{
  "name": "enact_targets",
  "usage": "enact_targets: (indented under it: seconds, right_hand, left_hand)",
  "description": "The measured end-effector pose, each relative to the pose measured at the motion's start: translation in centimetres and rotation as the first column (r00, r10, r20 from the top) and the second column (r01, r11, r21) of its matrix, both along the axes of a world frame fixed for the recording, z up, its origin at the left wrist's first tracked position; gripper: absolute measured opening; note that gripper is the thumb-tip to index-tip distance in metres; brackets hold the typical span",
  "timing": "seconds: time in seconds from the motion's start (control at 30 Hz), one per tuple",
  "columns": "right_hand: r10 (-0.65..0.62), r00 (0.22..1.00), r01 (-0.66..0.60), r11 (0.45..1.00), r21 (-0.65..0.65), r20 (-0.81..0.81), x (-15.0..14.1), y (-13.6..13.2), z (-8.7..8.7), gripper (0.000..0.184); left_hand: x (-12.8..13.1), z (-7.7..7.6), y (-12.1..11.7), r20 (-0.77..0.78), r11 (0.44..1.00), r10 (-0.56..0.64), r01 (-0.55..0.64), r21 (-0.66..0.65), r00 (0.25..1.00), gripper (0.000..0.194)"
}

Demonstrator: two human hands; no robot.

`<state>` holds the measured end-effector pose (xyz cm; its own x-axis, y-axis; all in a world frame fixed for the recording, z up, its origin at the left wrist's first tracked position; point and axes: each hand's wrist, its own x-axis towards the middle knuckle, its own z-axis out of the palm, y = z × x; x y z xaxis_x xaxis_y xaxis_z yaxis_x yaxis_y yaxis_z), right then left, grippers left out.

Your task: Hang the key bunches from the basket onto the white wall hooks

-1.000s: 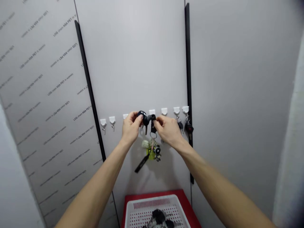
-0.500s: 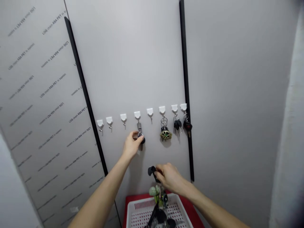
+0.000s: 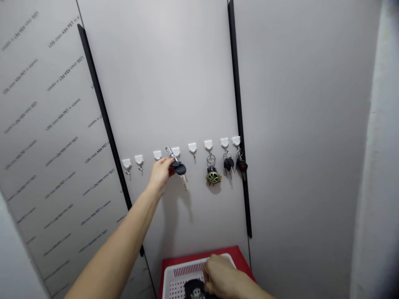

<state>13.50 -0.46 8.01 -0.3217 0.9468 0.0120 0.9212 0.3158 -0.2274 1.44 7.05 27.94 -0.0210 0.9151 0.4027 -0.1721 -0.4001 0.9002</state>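
Observation:
My left hand is raised to the wall and pinches a black key with a silver clasp, held just off the white hook behind it. My right hand is down low inside the white basket, fingers curled over a dark heap of keys; what it grips is hidden. A row of white hooks runs along the wall. To the right hang a green round keychain, a black key bunch and a black key with a red spot.
The basket sits on a red surface at the bottom. Empty hooks are at the left of the row and one is between the held key and the green keychain. Black vertical strips divide the grey wall panels.
My right hand took a key bunch with charms down from the hooks into the basket. My left hand lifted the black key and its clasp off its hook, up and leftward.

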Motion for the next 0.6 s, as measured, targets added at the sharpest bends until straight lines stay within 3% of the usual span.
enact_targets:
  seconds: [0.07, 0.17, 0.2, 0.27, 0.33, 0.4, 0.47, 0.6]
  right_hand:
    - [0.033, 0.99, -0.033, 0.999, 0.007, -0.136, 0.4, 0.4, 1.3, 0.02]
    - [0.07, 0.897, 0.038, 0.972, 0.233, -0.437, 2.2, 1.3, 5.6, 0.024]
    - [0.076, 0.851, 0.136, 0.924, 0.358, -0.519, 3.0, 1.7, 7.4, 0.023]
    - [0.063, 0.779, 0.36, 0.77, 0.527, -0.623, 4.6, 2.3, 10.7, 0.025]
    - [0.019, 0.755, 0.499, 0.632, 0.593, -0.656, 5.8, 2.9, 13.4, 0.028]
    - [-0.057, 0.779, 0.541, 0.564, 0.623, -0.624, 6.3, 3.5, 15.1, 0.03]
    - [-0.17, 0.815, 0.542, 0.561, 0.626, -0.554, 6.0, 4.2, 16.0, 0.031]
    - [-0.391, 0.812, 0.583, 0.587, 0.562, -0.434, 4.9, 5.5, 16.3, 0.034]
  left_hand:
    - [-0.3, 1.5, -0.2, 0.089, 0.999, -0.025, 0.028, -0.032, 0.996, 0.01]
    - [-0.7, 2.2, -0.7, 0.07, 0.998, -0.06, 0.062, -0.032, 0.996, 0.008]
    - [-0.8, 1.9, -1.1, 0.012, 0.998, -0.067, 0.068, -0.019, 0.998, 0.008]
    - [-1.1, 0.0, -1.8, -0.167, 0.997, -0.083, 0.082, -0.009, 0.983, 0.009]
    - [-1.4, -3.1, -2.6, -0.366, 0.995, -0.101, 0.096, -0.032, 0.925, 0.011]
    - [-1.7, -7.2, -3.2, -0.522, 0.992, -0.125, 0.103, -0.073, 0.844, 0.014]
    - [-2.0, -11.6, -3.6, -0.617, 0.989, -0.146, 0.103, -0.105, 0.774, 0.014]
    - [-2.5, -19.8, -3.7, -0.668, 0.985, -0.157, 0.065, -0.161, 0.727, 0.012]
